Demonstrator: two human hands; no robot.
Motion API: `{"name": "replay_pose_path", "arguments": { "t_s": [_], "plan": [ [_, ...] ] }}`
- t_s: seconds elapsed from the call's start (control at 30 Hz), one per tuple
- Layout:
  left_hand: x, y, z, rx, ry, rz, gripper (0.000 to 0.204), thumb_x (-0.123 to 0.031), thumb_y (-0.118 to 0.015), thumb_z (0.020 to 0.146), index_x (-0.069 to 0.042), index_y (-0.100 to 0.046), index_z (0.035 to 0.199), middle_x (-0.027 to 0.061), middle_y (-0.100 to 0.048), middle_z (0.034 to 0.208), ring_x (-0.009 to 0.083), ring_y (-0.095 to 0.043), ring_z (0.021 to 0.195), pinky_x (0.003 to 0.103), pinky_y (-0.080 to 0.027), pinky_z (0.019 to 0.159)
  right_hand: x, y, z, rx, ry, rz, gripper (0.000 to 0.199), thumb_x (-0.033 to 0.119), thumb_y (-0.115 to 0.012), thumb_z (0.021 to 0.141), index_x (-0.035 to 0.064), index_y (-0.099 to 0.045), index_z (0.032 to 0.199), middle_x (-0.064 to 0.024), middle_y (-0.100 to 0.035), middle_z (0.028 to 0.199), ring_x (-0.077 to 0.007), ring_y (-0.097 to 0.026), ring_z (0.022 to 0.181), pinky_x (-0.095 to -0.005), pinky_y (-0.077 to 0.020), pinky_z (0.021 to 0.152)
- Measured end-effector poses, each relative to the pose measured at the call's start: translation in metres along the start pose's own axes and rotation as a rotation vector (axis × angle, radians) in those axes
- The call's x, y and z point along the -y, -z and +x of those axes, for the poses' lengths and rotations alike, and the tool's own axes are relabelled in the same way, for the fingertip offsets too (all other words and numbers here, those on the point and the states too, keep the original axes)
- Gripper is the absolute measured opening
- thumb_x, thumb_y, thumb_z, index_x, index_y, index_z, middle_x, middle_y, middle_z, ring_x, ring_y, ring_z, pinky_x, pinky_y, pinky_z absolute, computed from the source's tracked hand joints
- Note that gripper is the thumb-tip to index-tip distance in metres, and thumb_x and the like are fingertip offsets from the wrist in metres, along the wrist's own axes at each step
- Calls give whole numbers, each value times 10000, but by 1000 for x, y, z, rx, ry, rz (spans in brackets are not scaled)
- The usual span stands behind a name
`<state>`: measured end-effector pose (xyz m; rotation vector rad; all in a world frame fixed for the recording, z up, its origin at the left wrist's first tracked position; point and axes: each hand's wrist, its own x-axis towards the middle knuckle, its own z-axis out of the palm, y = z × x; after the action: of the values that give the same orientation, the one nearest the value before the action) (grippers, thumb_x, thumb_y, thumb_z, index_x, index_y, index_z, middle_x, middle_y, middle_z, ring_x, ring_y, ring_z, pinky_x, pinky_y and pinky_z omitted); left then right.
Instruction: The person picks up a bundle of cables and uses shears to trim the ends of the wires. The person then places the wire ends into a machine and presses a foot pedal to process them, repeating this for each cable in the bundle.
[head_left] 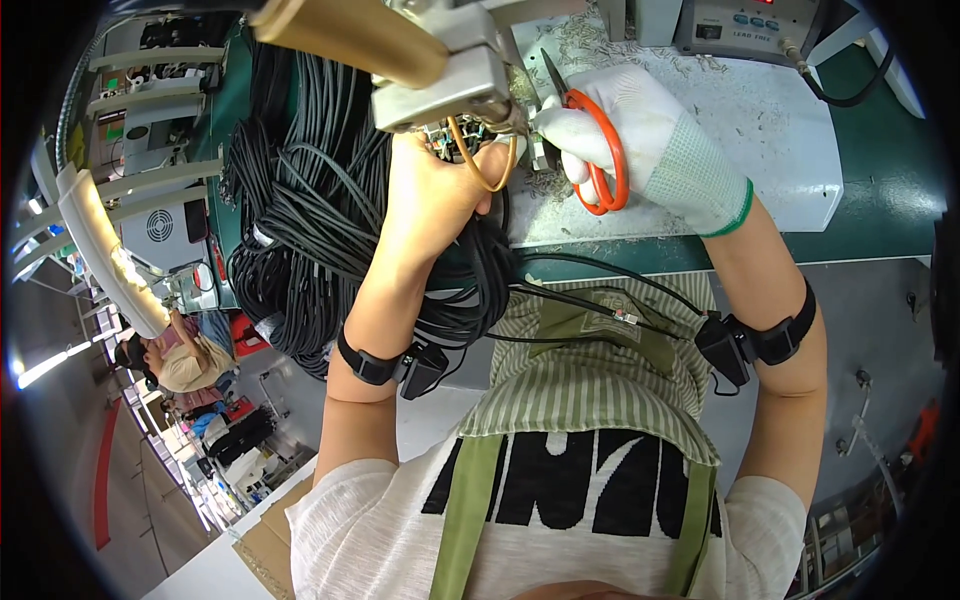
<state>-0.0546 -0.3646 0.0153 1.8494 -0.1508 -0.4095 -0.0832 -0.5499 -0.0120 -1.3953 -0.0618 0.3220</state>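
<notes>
My bare left hand [440,190] is closed around a bunch of cable ends [455,140] with small coloured wires, just below a metal clamp head [445,95]. The clamp partly hides the fingers and the cable ends. On my right hand [640,135] is a white glove with a green cuff. Its fingers grip scissors with orange-red handles [612,150], and the dark pointed blade slants up and to the left. Black cables [310,190] lie in a thick heap beside and below my left hand.
A tan tube [350,40] hangs over the cables. Small clippings litter the white board [780,160] on the green tabletop [890,190]. A grey soldering station [750,25] stands at the far right. A lit lamp [115,255] is on the left; another person [190,355] sits beyond.
</notes>
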Motion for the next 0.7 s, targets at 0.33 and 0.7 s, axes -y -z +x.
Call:
{"name": "replay_pose_path", "arguments": {
  "t_s": [0.33, 0.7],
  "plan": [
    [3, 6, 1, 48, 6, 40, 153, -104, -677, 764, 2, -602, 846, 9, -553, 599, 62, -463, 415, 196, -366, 378, 12, -5, 0, -52, -122, -4, 340, 280, -602, 833, 11, -574, 627, -30, -545, 538, -87, -486, 458, -239, -391, 442],
    [1, 10, -73, -5, 184, -281, 149, -74, -694, 770, -1, -581, 834, 14, -561, 604, 64, -503, 505, 220, -398, 466, 16, -2, -86, -496, 69, -873, 263, 257, -619, 870, 3, -600, 936, -29, -553, 591, -97, -531, 485, -230, -379, 452]
  ]
}}
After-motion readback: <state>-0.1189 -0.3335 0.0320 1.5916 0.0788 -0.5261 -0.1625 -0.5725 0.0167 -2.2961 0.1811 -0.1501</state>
